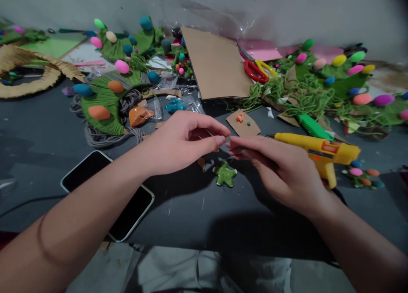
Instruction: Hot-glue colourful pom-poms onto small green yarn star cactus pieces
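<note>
My left hand (pixel 186 142) and my right hand (pixel 277 170) meet fingertip to fingertip above the dark table. The left thumb and fingers are pinched together; anything between them is too small or hidden to name. On the right, the fingers are pressed together too, and their inner side does not show. Just below the fingertips lies a green yarn-wrapped star (pixel 225 174) with pale tips. Behind the hands is a small cardboard square (pixel 250 129) bearing an orange lump and a tiny teal ball. A yellow glue gun (pixel 334 150) rests beside my right hand, its red light on.
A phone (pixel 130 216) lies under my left forearm. Orange clay (pixel 139 116) and teal clay (pixel 174 105) sit in plastic behind it. Farther back are a cardboard sheet (pixel 216 68), red-and-yellow-handled scissors (pixel 256 71), green yarn (pixel 299 93) and a green wrapped piece with coloured balls (pixel 103 100).
</note>
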A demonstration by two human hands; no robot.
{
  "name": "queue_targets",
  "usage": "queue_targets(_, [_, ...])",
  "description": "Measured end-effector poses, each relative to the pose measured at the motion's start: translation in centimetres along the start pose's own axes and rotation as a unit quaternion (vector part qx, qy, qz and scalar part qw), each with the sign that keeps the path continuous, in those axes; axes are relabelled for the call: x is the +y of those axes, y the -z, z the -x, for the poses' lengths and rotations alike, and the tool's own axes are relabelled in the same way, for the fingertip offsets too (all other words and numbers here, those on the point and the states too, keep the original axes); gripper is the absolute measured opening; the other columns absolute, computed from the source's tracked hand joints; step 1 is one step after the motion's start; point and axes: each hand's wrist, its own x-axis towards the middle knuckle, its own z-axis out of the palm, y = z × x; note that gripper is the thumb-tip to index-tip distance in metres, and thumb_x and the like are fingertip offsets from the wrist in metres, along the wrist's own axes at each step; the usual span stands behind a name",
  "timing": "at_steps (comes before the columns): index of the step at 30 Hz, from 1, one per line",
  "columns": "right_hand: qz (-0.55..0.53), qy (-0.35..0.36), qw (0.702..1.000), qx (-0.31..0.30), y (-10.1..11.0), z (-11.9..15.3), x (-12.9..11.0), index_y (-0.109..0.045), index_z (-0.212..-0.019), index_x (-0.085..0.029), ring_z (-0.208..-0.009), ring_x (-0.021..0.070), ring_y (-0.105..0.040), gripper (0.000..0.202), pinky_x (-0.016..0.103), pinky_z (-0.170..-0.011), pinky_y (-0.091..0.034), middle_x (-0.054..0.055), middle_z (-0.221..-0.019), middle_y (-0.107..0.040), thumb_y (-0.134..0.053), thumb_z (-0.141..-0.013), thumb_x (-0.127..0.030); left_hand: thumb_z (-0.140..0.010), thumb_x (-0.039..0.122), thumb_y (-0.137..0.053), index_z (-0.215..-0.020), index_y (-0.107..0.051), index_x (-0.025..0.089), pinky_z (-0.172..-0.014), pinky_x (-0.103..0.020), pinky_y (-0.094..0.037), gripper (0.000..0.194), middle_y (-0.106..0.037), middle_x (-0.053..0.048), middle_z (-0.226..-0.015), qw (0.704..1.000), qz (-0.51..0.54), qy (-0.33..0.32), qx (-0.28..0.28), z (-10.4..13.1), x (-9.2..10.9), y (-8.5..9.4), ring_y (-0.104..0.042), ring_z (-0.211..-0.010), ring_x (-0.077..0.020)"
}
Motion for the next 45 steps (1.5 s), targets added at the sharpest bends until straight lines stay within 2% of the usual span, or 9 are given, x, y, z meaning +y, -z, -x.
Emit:
queue_targets(2, [-0.006,-0.018,1.000,-0.004,0.1,0.0,-0.1,-0.067,-0.131,-0.021,-0.088,0.0081,-0.075,0.032,0.017,-0.081,-0.058,0.000,-0.107,-0.079,-0.054,-0.102,-0.013,-0.090,0.028,-0.070,-0.107,-0.078,0.018,-0.069,-0.026,-0.059,0.021,-0.080,-0.005,-0.093,1.000,-0.010,0.002,0.001,0.0,0.0,0.0,-0.074,-0.082,-0.0173])
queue_targets(5, [0.017,-0.002,1.000,0.012,0.2,-0.1,-0.4,-0.075,-0.109,-0.022,-0.077,0.0078,-0.073,0.015,0.016,-0.075,-0.056,-0.002,-0.091,-0.079,-0.070,-0.095,-0.022,-0.088,0.029,-0.071,-0.108,-0.078,0.018,-0.068,-0.026,-0.058,0.023,-0.080,-0.005,-0.092,1.000,-0.026,0.011,0.007,-0.1,0.0,0.1,-0.074,-0.082,-0.0185])
queue_targets(8, [0.014,0.022,0.999,0.038,0.2,-0.2,-0.4,-0.076,-0.097,-0.022,-0.081,0.0109,-0.073,0.010,0.020,-0.077,-0.057,-0.001,-0.091,-0.079,-0.079,-0.088,-0.022,-0.088,0.031,-0.071,-0.107,-0.078,0.018,-0.065,-0.026,-0.058,0.024,-0.079,-0.005,-0.091,1.000,-0.028,0.011,0.008,-0.1,0.0,0.0,-0.074,-0.081,-0.0193])
queue_targets(13, [-0.018,-0.019,0.999,0.020,-0.2,0.0,-0.1,-0.073,-0.120,-0.024,-0.098,0.0127,-0.076,0.027,0.022,-0.088,-0.058,0.000,-0.111,-0.080,-0.066,-0.096,-0.015,-0.091,0.027,-0.068,-0.104,-0.077,0.017,-0.069,-0.026,-0.059,0.019,-0.080,-0.003,-0.090,1.000,-0.018,-0.002,-0.014,-0.1,0.0,-0.2,-0.074,-0.080,-0.0173])
queue_targets(15, [-0.014,-0.043,0.999,0.014,-0.2,0.1,-0.1,-0.070,-0.127,-0.023,-0.093,0.0120,-0.077,0.030,0.020,-0.082,-0.059,0.000,-0.111,-0.080,-0.065,-0.098,-0.019,-0.091,0.025,-0.067,-0.104,-0.077,0.017,-0.069,-0.025,-0.059,0.019,-0.080,-0.003,-0.091,1.000,-0.018,-0.005,-0.019,-0.1,0.0,-0.3,-0.074,-0.079,-0.0163])
queue_targets(19, [0.026,-0.018,0.997,0.065,0.0,-0.2,-0.5,-0.076,-0.097,-0.021,-0.062,0.0089,-0.067,0.013,0.020,-0.058,-0.053,-0.002,-0.082,-0.078,-0.080,-0.087,-0.029,-0.090,0.024,-0.070,-0.106,-0.076,0.014,-0.068,-0.023,-0.059,0.020,-0.080,-0.003,-0.093,0.999,-0.023,0.000,-0.032,0.0,0.3,-0.2,-0.073,-0.077,-0.0140])
queue_targets(27, [0.046,0.071,0.991,0.102,-0.6,-0.5,-0.5,-0.079,-0.102,-0.018,-0.083,0.0123,-0.067,0.017,0.024,-0.077,-0.056,0.004,-0.092,-0.067,-0.079,-0.086,-0.015,-0.089,0.018,-0.075,-0.128,-0.065,0.017,-0.082,-0.023,-0.062,0.041,-0.082,-0.004,-0.105,0.971,0.178,0.062,-0.147,0.4,0.5,-0.5,-0.078,-0.091,-0.0140])
queue_targets(36, [0.040,0.053,0.993,0.095,-0.4,-0.5,-0.9,-0.077,-0.112,-0.025,-0.086,0.0160,-0.071,0.024,0.029,-0.079,-0.060,0.005,-0.101,-0.074,-0.077,-0.088,-0.021,-0.081,0.021,-0.083,-0.109,-0.074,0.019,-0.074,-0.024,-0.062,0.030,-0.081,0.000,-0.085,0.983,0.162,0.060,-0.064,0.0,0.0,-0.6,-0.077,-0.077,-0.0152])
queue_targets(45, [0.069,0.076,0.991,0.082,-0.1,-0.4,-1.0,-0.076,-0.105,-0.021,-0.086,0.0135,-0.071,0.015,0.026,-0.083,-0.059,0.006,-0.098,-0.075,-0.072,-0.092,-0.015,-0.081,0.027,-0.084,-0.107,-0.074,0.017,-0.071,-0.024,-0.063,0.029,-0.081,-0.003,-0.084,0.981,0.160,0.082,-0.074,-0.2,0.1,-0.4,-0.075,-0.072,-0.0143])
